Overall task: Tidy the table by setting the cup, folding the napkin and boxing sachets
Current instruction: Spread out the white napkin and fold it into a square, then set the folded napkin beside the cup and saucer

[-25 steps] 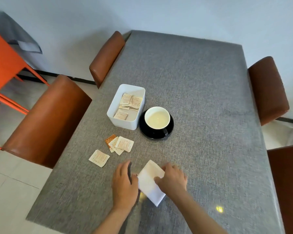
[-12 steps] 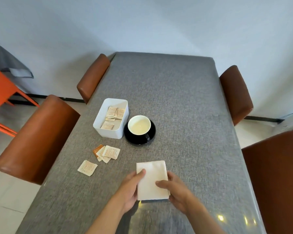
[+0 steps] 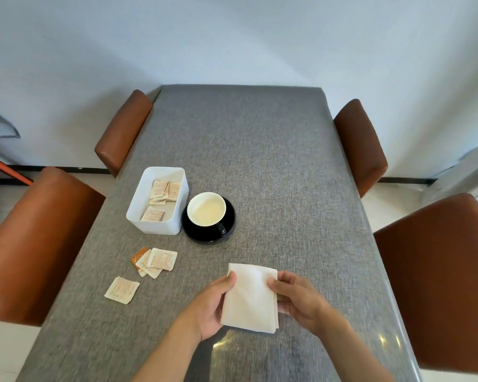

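a: where's the napkin (image 3: 250, 297)?
b: at the near end of the table (image 3: 273, 166), folded into a white rectangle, held between both hands.
a: how do the hands hold it?
b: the left hand (image 3: 213, 306) grips its left edge, thumb on top near the far corner, fingers curled beneath. the right hand (image 3: 297, 297) pinches the right edge, thumb on top, fingers tucked under.
a: and the cup (image 3: 207, 209)?
b: white inside, dark outside, sitting on a black saucer (image 3: 208, 232), handle toward the camera. the saucer is just beside the right wall of the box (image 3: 160, 224).
a: sachets?
b: several lie in the white box (image 3: 160, 197). a small overlapping pile (image 3: 155, 261), one of them orange, lies on the cloth nearer than the box, and a single sachet (image 3: 122, 290) lies apart, nearer still and to the left.
a: can you read any print on them?
b: there is reddish print on the pale ones, but it's too small and blurred to read.
a: anything around the table?
b: four brown chairs (image 3: 39, 238), two on each side, and an orange frame (image 3: 0, 172) at the far left.
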